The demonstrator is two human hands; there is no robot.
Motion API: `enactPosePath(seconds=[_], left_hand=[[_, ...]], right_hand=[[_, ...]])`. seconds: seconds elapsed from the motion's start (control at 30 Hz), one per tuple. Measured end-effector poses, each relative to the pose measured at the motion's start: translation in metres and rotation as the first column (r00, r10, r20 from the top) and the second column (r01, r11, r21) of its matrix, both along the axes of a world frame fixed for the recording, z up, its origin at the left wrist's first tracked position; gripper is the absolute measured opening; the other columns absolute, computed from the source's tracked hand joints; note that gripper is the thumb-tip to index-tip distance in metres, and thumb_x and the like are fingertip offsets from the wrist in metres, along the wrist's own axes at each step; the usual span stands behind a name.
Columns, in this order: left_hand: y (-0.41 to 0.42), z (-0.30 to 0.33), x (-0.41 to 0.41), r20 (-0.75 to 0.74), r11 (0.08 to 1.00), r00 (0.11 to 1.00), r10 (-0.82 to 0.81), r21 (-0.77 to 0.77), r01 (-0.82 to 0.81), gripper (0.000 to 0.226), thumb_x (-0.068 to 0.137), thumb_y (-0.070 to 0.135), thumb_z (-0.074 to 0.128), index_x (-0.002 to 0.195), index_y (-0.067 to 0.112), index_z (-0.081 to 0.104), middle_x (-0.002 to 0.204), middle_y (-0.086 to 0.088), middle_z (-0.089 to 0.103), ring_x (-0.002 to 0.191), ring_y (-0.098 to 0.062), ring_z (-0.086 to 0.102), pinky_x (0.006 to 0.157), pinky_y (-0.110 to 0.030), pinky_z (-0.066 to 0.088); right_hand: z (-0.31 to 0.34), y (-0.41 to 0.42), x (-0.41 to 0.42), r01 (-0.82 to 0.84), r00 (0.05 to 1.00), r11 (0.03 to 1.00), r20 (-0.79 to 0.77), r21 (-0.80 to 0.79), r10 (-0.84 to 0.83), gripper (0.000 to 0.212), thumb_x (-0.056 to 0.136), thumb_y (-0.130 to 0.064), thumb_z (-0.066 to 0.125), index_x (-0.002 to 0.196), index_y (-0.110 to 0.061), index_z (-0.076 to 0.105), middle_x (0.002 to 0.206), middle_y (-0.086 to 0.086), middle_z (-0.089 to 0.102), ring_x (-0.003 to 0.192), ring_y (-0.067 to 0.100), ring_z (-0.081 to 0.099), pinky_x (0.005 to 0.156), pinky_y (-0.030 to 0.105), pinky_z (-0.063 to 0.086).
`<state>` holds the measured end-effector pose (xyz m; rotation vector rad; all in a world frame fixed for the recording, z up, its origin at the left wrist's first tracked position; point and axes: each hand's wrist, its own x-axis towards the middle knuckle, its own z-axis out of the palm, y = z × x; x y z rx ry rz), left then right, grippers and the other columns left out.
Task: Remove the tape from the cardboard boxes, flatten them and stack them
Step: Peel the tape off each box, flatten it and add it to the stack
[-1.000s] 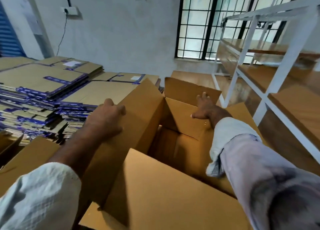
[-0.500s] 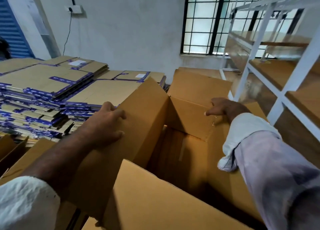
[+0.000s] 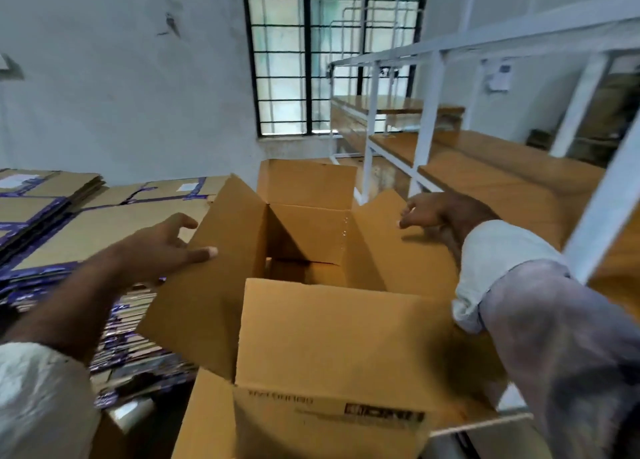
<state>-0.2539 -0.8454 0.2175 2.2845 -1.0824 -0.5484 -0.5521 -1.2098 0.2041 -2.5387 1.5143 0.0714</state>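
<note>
Far left: stacks of flattened boxes [image 3: 90,226] with blue-purple tape on them, piled in several heaps, edges facing me lower down.

My left hand [image 3: 162,247] is at the outer edge of the left flap [image 3: 214,278] of the open cardboard box [image 3: 329,354]. Fingers are spread and mostly straight, thumb lying along the flap's inner face near the edge, the other fingers behind it. Loose contact, not a firm clamp.

The box sits centre frame right in front of me, top open, all four flaps up or splayed. Near flap [image 3: 332,334] stands toward me; printed label on the near wall below it, text too blurred to read. Far flap [image 3: 308,183] stands upright against the wall under the barred window [image 3: 332,53]. Inside is dark, bottom flaps partly visible.

My right hand [image 3: 433,212] rests on the right flap [image 3: 394,261], which is splayed outward. Fingers loosely curled, tips toward the flap surface; can't tell if they're pinching anything.

Far right: white metal rack [image 3: 433,112] with wooden shelves, just beside the box.
</note>
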Motion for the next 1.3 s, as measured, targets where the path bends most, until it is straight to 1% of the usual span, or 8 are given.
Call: enactPosePath(seconds=[0.1, 0.3, 0.43, 0.67, 0.9, 1.07, 1.17, 1.3], left_hand=[[0.007, -0.014, 0.0, -0.147, 0.99, 0.988, 0.04, -0.127, -0.059, 0.081, 0.082, 0.055, 0.072, 0.148, 0.023, 0.037, 0.124, -0.013, 0.06, 0.093, -0.027, 0.062, 0.071, -0.041, 0.051], [0.039, -0.039, -0.003, -0.315, 0.976, 0.949, -0.024, -0.213, -0.046, 0.048, 0.094, 0.045, 0.067, 0.124, 0.008, 0.057, 0.109, -0.015, 0.068, 0.092, -0.033, 0.068, 0.059, -0.038, 0.055], [0.05, -0.056, -0.002, -0.397, 0.968, 0.918, -0.011, -0.236, -0.091, 0.036, 0.103, 0.038, 0.058, 0.124, 0.009, 0.053, 0.115, -0.018, 0.064, 0.089, -0.033, 0.067, 0.049, -0.032, 0.052], [0.039, -0.059, -0.004, -0.415, 0.918, 0.909, 0.028, -0.35, -0.188, 0.026, 0.107, 0.029, 0.05, 0.123, 0.008, 0.048, 0.122, -0.018, 0.057, 0.096, -0.03, 0.061, 0.059, -0.035, 0.051], [0.017, -0.063, 0.004, -0.563, 0.805, 0.818, 0.115, -0.43, -0.408, 0.021, 0.106, 0.022, 0.05, 0.121, 0.008, 0.051, 0.119, -0.016, 0.056, 0.103, -0.037, 0.061, 0.061, -0.043, 0.059], [-0.004, -0.067, -0.015, -0.697, 0.742, 0.709, 0.11, -0.417, -0.525, 0.006, 0.104, 0.017, 0.05, 0.106, 0.011, 0.051, 0.108, -0.017, 0.06, 0.087, -0.037, 0.065, 0.078, -0.055, 0.062], [-0.016, -0.073, -0.029, -0.74, 0.741, 0.662, 0.12, -0.377, -0.555, 0.028, 0.108, 0.03, 0.047, 0.09, 0.01, 0.052, 0.102, -0.019, 0.065, 0.079, -0.038, 0.068, 0.077, -0.056, 0.062], [-0.017, -0.079, -0.041, -0.737, 0.773, 0.67, 0.085, -0.376, -0.511, 0.052, 0.105, 0.052, 0.045, 0.101, 0.004, 0.062, 0.088, -0.016, 0.067, 0.066, -0.033, 0.071, 0.071, -0.051, 0.064]], right_hand=[[-0.003, 0.07, -0.008, 0.092, 0.996, 0.996, 0.024, -0.001, -0.092, 0.063, 0.09, -0.049, 0.072, 0.14, -0.013, 0.057, 0.144, 0.009, 0.055, 0.128, 0.031, 0.055, 0.101, 0.04, 0.047], [-0.017, 0.139, -0.054, 0.405, 0.902, 0.914, 0.156, 0.021, -0.404, 0.039, 0.09, -0.03, 0.069, 0.121, -0.006, 0.064, 0.122, 0.018, 0.065, 0.105, 0.033, 0.062, 0.086, 0.041, 0.052], [-0.023, 0.167, -0.055, 0.483, 0.854, 0.874, 0.248, -0.053, -0.457, 0.034, 0.1, -0.032, 0.062, 0.115, -0.002, 0.062, 0.114, 0.018, 0.063, 0.104, 0.033, 0.061, 0.086, 0.042, 0.051], [0.004, 0.228, -0.015, 0.416, 0.898, 0.843, 0.302, -0.341, -0.32, 0.03, 0.102, -0.04, 0.058, 0.113, -0.012, 0.067, 0.104, 0.01, 0.064, 0.095, 0.027, 0.06, 0.084, 0.043, 0.054], [0.041, 0.294, -0.005, 0.207, 0.962, 0.921, 0.242, -0.33, -0.129, 0.028, 0.103, -0.04, 0.056, 0.12, -0.023, 0.07, 0.117, 0.005, 0.067, 0.106, 0.025, 0.06, 0.089, 0.041, 0.052], [0.036, 0.349, 0.026, 0.177, 0.968, 0.942, 0.225, -0.286, -0.114, 0.022, 0.105, -0.039, 0.051, 0.115, -0.027, 0.066, 0.099, -0.001, 0.064, 0.095, 0.021, 0.059, 0.089, 0.044, 0.052], [0.014, 0.391, 0.047, 0.141, 0.976, 0.942, 0.205, -0.305, -0.08, 0.029, 0.108, -0.044, 0.04, 0.118, -0.024, 0.059, 0.09, -0.003, 0.054, 0.092, 0.021, 0.057, 0.081, 0.041, 0.046], [-0.027, 0.423, 0.059, -0.073, 0.996, 0.952, -0.071, -0.297, 0.054, 0.052, 0.101, -0.06, 0.046, 0.136, -0.021, 0.048, 0.125, 0.003, 0.059, 0.111, 0.026, 0.06, 0.084, 0.043, 0.049]])
